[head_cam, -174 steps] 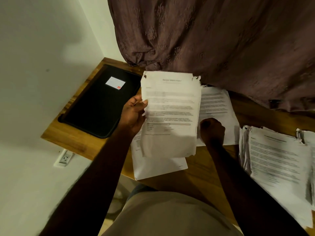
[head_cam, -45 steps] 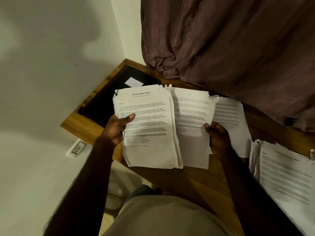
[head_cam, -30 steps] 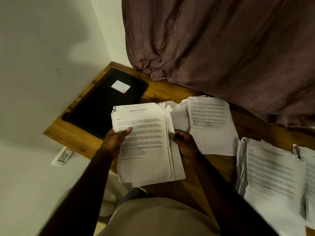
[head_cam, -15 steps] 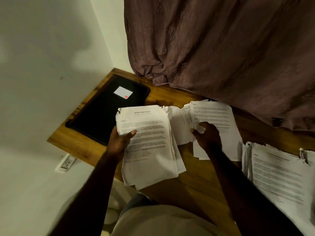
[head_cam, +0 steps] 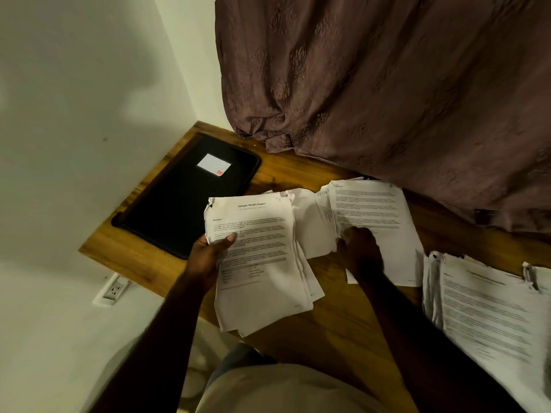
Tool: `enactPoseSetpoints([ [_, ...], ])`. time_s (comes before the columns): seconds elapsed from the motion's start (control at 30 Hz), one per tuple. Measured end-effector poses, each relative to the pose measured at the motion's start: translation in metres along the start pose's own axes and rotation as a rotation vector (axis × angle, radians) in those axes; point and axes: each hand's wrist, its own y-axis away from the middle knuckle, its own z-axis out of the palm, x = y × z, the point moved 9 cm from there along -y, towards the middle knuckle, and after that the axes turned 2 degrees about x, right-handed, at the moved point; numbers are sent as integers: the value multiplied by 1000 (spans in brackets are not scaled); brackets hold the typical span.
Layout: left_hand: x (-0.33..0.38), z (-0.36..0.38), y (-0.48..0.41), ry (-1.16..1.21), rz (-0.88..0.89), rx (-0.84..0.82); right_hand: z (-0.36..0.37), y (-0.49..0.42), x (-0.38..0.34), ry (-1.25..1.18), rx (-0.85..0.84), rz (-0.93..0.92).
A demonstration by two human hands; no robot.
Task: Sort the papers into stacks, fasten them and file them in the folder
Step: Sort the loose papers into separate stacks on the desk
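Papers lie in three groups across the wooden desk [head_cam: 298,171]. The left hand [head_cam: 208,257] grips the first stack [head_cam: 259,263] at its left edge, thumb on the top sheet and fingers curled underneath. Its top sheet is headed "Sample Health Report". The long axis of this stack runs away from the person, heading end toward the curtain [head_cam: 387,84], and the near end hangs out past the desk's front edge, swung a little to the right.

Just to its right a few loose sheets [head_cam: 310,222] fan out, overlapping the second stack [head_cam: 372,210], which lies flat on the desk with its text the same way up and its long axis also running away from the person. The right hand [head_cam: 362,251] rests on this second stack, fingers curled onto the paper at its left edge, where the sheets look crumpled.

A third stack [head_cam: 489,308] lies at the far right, with a clip [head_cam: 529,275] at its far edge.

The black folder [head_cam: 185,204] lies closed in the desk's left corner, long side along the wall, with a white label [head_cam: 213,164] at its far end. A wall outlet [head_cam: 113,290] shows below the desk.
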Motion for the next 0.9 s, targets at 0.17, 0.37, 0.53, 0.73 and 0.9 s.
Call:
enactPoseSetpoints([
  [0.17,-5,-1,0,-79,-29,-19,-13,0,-2,161,68,11],
  [0.37,-15,-2,1,-121,-65,18,-22,-1,-8,194,99,17],
  [0.53,-7,-1,4,-60,-20,33,-30,11,-35,230,128,-78],
  [0.73,19,-20,4,72,7,62,-13,32,-65,77,-26,-147],
  [0.9,40,-33,11,225,18,44,33,52,-87,-174,-357,-217],
])
